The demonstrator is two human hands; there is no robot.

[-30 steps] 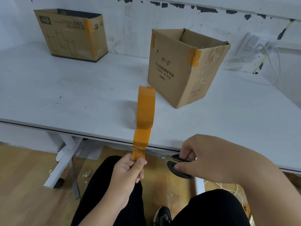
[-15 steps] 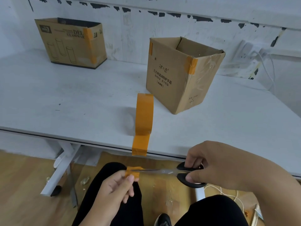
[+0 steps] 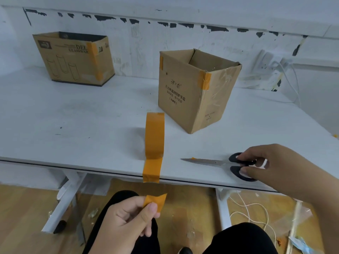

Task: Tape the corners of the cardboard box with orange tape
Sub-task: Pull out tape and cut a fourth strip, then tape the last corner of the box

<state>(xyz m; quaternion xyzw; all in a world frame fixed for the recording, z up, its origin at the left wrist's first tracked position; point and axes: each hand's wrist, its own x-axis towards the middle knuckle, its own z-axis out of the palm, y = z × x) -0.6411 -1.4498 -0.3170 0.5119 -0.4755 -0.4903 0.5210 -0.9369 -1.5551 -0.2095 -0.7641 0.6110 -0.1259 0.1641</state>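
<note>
Left hand (image 3: 128, 217) pinches cut tape piece (image 3: 156, 200) below the worktop (image 3: 73, 125) edge. Right hand (image 3: 271, 169) fingers curled round scissors (image 3: 216, 162) handles, blades lying on worktop beside upright tape roll (image 3: 155, 136).

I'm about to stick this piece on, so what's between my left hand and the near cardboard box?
In the head view, the tape roll stands between left hand and cardboard box, its loose end over the table edge.

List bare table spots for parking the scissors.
Free: the white table left of the upright orange tape roll, up to the far printed cardboard box; also right of the near open cardboard box. Crowded: the front edge, with the black-handled scissors beside the tape tail.
</note>
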